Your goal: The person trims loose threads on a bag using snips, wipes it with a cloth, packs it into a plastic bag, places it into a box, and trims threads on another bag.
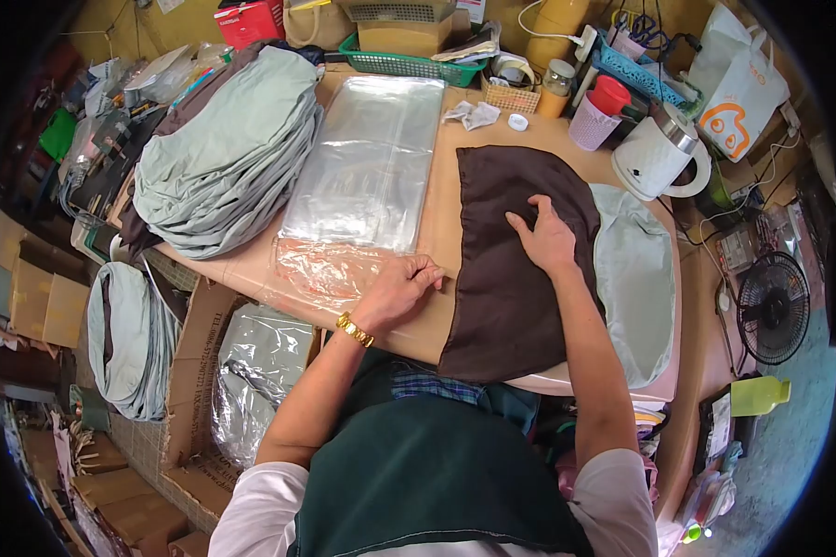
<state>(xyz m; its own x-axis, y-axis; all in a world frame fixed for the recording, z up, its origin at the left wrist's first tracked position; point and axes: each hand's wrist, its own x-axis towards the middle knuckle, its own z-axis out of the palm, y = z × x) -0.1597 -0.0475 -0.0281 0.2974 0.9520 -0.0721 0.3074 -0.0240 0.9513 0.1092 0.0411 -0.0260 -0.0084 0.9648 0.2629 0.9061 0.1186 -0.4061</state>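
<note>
Dark brown folded fabric (pixel 520 316) lies on the table, its curved end away from me. My right hand (pixel 545 234) rests on this fabric, fingers apart, holding nothing. Pale grey-green fabric (pixel 633 278) lies flat beside it, partly under its right edge. My left hand (pixel 401 290), below a gold wristwatch (pixel 355 330), is closed over the table, left of the brown fabric. What its curled fingers hold, if anything, is hidden. Just beyond it lies a stack of clear plastic bags (pixel 362 167), their near end over an orange-toned patch.
A tall pile of pale green fabric (pixel 232 148) stands on the table's left. An open cardboard box (pixel 190 371) holds plastic-wrapped goods below. A white kettle (pixel 655 153), a pink cup (pixel 593 125) and a green basket (pixel 409 67) stand around the back; a black fan (pixel 773 306) is right.
</note>
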